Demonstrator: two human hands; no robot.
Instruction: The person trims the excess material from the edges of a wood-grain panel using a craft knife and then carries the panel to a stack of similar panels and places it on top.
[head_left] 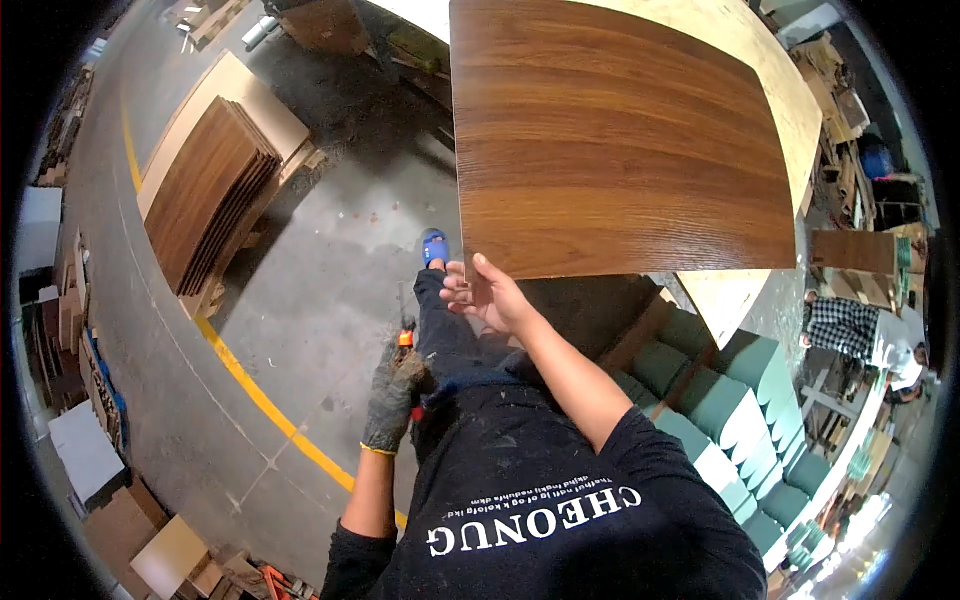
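A dark brown wood-grain board [620, 150] lies flat on a paler board [800, 110] and overhangs its near side. At the board's near left corner is my bare right hand [492, 298]. Its thumb reaches over the corner and the fingers are apart; whether they press on the edge is hard to see. My left hand [392, 400], in a dark grey glove with a yellow cuff, hangs low beside my leg. It is closed around a hand tool [406, 340] with orange and red parts; the glove hides most of that tool.
On the left, a stack of brown boards [215, 190] rests on a pale sheet and pallet. Green curved-edge pieces [735, 410] are piled at the right, below the table. A yellow floor line [260, 395] runs along my left. Another person [860, 335] is farther right.
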